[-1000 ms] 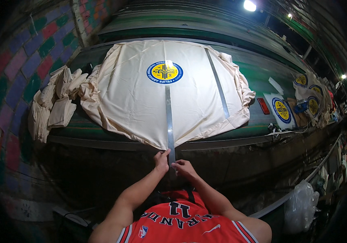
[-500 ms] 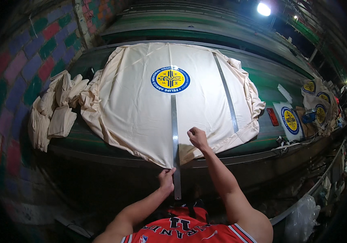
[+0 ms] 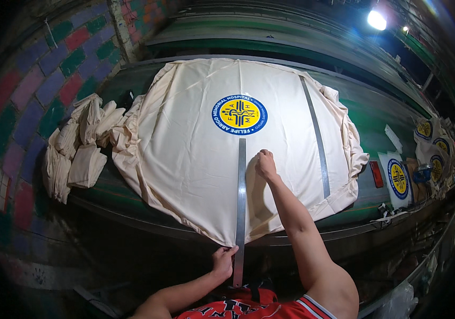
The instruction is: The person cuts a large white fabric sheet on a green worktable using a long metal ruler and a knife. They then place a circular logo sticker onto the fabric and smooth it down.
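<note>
A large cream cloth [image 3: 185,154] lies spread over the table, with a round blue and yellow emblem [image 3: 241,115] near its far middle. From just below the emblem, a long metal ruler [image 3: 242,196] runs toward me and sticks out past the cloth's near edge. There my left hand [image 3: 223,262] is closed, its thumb and fingers gripping the ruler beside the cloth's edge. My right hand [image 3: 266,164] hovers over the cloth, right of the ruler's far end. Its fingers are curled closed, and whatever is in them is hidden.
A second metal strip [image 3: 318,141] lies on the cloth's right part. Folded cream cloths [image 3: 81,143] are piled at the left. To the right on the green table [image 3: 368,199] are a red phone-like object [image 3: 377,174], an emblem print [image 3: 397,179] and a printed cloth bundle [image 3: 434,143].
My right hand has moved farther over the cloth, away from its near edge. My left hand stays at the cloth's near edge by the ruler. The whole view has shifted slightly.
</note>
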A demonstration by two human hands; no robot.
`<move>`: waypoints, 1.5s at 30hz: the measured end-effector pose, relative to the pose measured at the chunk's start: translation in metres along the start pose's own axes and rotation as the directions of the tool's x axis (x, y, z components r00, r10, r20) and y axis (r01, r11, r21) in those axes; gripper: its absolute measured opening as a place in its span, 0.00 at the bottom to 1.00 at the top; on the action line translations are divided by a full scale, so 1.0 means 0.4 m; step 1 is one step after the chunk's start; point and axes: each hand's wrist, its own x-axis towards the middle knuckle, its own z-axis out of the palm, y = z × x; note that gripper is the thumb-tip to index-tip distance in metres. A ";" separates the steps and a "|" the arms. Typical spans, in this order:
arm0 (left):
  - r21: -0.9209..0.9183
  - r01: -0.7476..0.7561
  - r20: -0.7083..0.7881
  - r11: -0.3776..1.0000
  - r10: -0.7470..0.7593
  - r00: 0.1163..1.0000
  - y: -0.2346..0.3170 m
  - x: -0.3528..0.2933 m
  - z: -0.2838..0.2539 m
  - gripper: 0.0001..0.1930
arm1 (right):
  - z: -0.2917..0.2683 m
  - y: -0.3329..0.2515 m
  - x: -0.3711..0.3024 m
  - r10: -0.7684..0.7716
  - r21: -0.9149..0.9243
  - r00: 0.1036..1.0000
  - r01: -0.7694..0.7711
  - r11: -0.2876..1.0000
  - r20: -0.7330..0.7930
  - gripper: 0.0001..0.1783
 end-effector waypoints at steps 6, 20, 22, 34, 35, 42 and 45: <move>0.009 -0.044 0.023 0.999 0.043 0.999 -0.009 0.007 -0.008 0.07 | 0.049 0.020 0.090 0.107 -0.134 0.988 -0.091 0.987 0.114 0.27; 0.060 -0.093 0.049 0.994 0.090 0.995 0.005 -0.005 0.004 0.07 | 0.070 0.007 0.133 0.228 -0.306 0.945 -0.151 0.940 0.236 0.28; 0.073 -0.099 0.048 0.992 0.096 0.994 0.010 -0.007 0.007 0.08 | 0.076 0.009 0.132 0.207 -0.311 0.955 -0.135 0.941 0.212 0.28; 0.133 -0.106 0.018 0.985 0.104 0.994 0.002 0.011 -0.005 0.08 | 0.060 -0.002 0.125 0.190 -0.280 0.960 -0.129 0.951 0.206 0.30; 0.141 -0.130 0.036 0.981 0.126 0.991 0.001 0.013 -0.007 0.08 | 0.061 0.000 0.124 0.179 -0.267 0.965 -0.123 0.956 0.194 0.32; 0.163 -0.113 0.040 0.980 0.107 0.993 0.002 0.019 -0.010 0.09 | 0.065 0.006 0.118 0.157 -0.253 0.972 -0.110 0.961 0.174 0.28; 0.141 -0.115 0.051 0.983 0.108 0.993 0.005 0.018 -0.007 0.09 | 0.059 0.004 0.110 0.147 -0.257 0.975 -0.102 0.961 0.164 0.20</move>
